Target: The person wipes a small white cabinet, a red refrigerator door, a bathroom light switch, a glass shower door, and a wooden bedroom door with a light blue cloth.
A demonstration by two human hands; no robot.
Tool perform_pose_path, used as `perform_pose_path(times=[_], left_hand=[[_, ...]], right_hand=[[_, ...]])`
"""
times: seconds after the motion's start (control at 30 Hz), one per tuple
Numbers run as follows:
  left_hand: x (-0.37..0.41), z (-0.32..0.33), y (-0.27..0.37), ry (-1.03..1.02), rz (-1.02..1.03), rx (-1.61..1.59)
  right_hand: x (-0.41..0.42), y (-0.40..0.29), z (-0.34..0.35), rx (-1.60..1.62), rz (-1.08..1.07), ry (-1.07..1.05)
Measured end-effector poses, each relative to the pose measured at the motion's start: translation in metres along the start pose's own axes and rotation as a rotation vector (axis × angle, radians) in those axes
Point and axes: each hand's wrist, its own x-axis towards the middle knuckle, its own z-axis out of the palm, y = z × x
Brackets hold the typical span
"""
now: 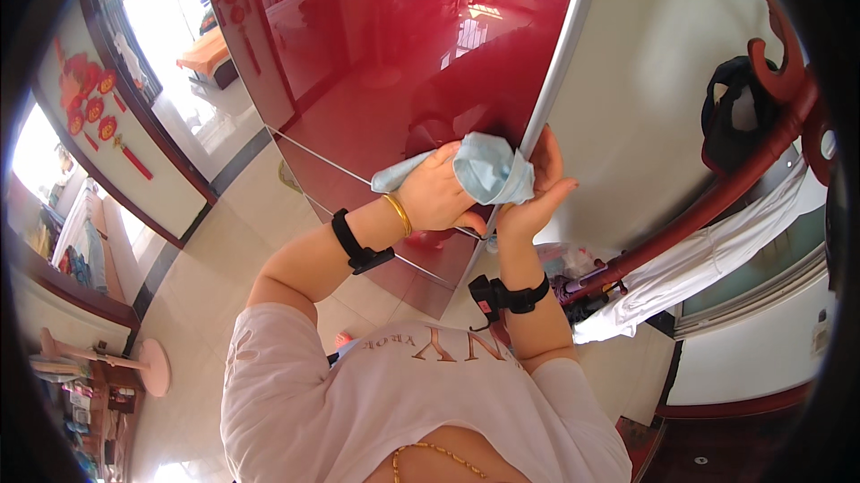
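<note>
A light blue cloth is bunched over the silver metal edge of a tall glossy red panel. My left hand, with a gold bangle at its wrist, presses on the red face and has the cloth in it; one end sticks out past the back of the hand. Cupped beside the metal edge, my right hand touches the cloth's right side, thumb apart and fingers partly behind the cloth. Whether it grips the cloth or the edge cannot be told. Both forearms wear black straps.
On the right stands a dark red wooden coat stand with a black bag and a white garment hanging from it. Bagged items lie near its lower part. A pink round-based stand is on the tiled floor at left.
</note>
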Motion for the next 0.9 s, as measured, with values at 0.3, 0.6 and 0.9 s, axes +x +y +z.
perform_pose_path(times=[0.3, 0.6, 0.9], left_hand=[[-0.087, 0.065, -0.009, -0.12, -0.212, 0.019], [-0.185, 0.067, -0.109, 0.614, -0.982, 0.13], [-0.24, 0.106, -0.172, 1.12, -1.524, -0.187]], right_hand=[[-0.002, 0.014, -0.007, -0.206, -0.129, 0.029], [-0.012, 0.014, 0.007, -0.436, -0.137, 0.212], [-0.008, 0.02, 0.004, -0.497, -0.253, 0.309]])
